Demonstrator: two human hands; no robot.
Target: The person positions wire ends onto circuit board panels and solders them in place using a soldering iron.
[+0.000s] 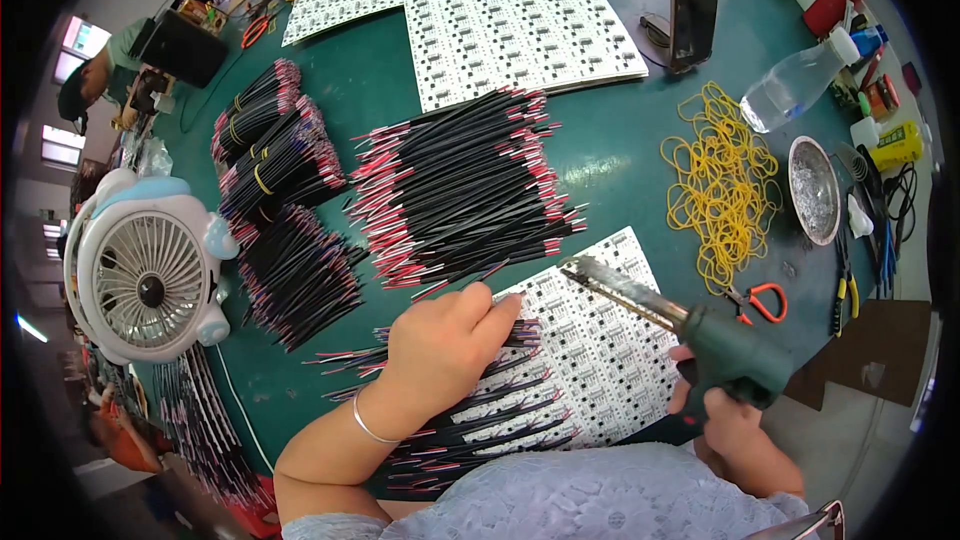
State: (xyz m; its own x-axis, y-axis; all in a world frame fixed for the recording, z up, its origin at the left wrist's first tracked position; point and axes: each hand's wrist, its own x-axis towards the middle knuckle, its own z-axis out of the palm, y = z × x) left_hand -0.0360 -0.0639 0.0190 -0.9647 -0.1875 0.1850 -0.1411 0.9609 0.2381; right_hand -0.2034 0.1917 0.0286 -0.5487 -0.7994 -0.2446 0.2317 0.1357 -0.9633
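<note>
My right hand (728, 418) grips the dark green handle of a soldering gun (735, 355), its metal barrel and tip pointing left over a white circuit board panel (610, 370). The panel carries rows of small black parts. Rows of black wires (500, 405) with red and white ends lie across its left part. My left hand (450, 340) rests over these wires at the panel's upper left edge, fingers curled and pressed together; what they pinch is hidden. Just beyond it lies a wide pile of loose black wires (470, 185) with red and white ends.
Tied wire bundles (280, 165) lie left, beside a white and blue fan (150, 270). Stacked white panels (520, 30) stand behind. At right are yellow rubber bands (722, 185), orange-handled cutters (765, 303), a metal bowl (813, 190) and a clear bottle (795, 85). Other people sit far left.
</note>
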